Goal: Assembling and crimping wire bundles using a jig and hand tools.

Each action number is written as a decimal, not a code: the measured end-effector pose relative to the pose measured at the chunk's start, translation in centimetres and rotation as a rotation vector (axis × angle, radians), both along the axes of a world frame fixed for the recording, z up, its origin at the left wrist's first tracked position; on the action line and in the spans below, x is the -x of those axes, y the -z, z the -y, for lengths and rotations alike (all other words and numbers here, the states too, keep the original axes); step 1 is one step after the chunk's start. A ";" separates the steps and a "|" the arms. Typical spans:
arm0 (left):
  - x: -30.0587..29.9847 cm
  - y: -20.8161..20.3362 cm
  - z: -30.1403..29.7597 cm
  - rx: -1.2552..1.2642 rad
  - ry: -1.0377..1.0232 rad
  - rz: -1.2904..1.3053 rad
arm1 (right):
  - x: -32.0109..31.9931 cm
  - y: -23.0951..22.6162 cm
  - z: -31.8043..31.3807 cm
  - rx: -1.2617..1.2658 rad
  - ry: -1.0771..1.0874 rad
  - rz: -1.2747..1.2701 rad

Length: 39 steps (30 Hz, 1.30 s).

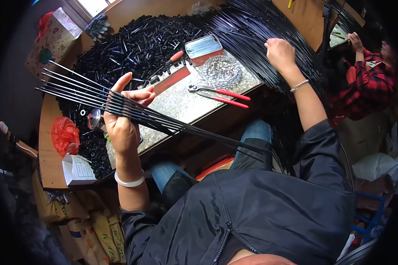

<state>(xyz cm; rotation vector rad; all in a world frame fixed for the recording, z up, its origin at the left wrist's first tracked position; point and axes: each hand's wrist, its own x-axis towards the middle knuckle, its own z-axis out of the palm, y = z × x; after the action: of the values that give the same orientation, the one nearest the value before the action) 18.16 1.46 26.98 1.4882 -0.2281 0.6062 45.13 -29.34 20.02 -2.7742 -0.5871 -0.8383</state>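
Several thin black rods [132,110] sit clamped in the left hand [121,117] fingers; right hand [279,53] fingers close on the black rod pile [261,26] across the table [185,101]

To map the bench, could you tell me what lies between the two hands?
In the head view, red-handled pliers and a clear glass dish lie on the stone slab between left hand and right hand.

A fanned bunch of thin black rods [132,112] lies slanted across the left hand [121,119], near a black rod pile [261,31].
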 end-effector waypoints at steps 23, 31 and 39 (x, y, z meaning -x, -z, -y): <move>-0.6 -0.5 -1.5 0.098 0.061 -0.078 | 19.1 -5.8 -0.8 -0.543 -0.720 -0.841; 0.2 -0.1 0.8 0.096 0.163 -0.041 | 17.8 -6.2 -5.1 -0.568 -1.199 -1.452; 0.2 3.5 2.0 -0.389 -0.177 -0.174 | 20.7 -6.2 -5.7 -0.751 -0.970 -1.678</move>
<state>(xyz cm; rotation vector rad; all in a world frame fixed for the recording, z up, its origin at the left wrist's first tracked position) 17.99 -0.52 23.45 1.9418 -0.0810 0.5910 24.39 -23.61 26.21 -1.3087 -0.7545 1.1238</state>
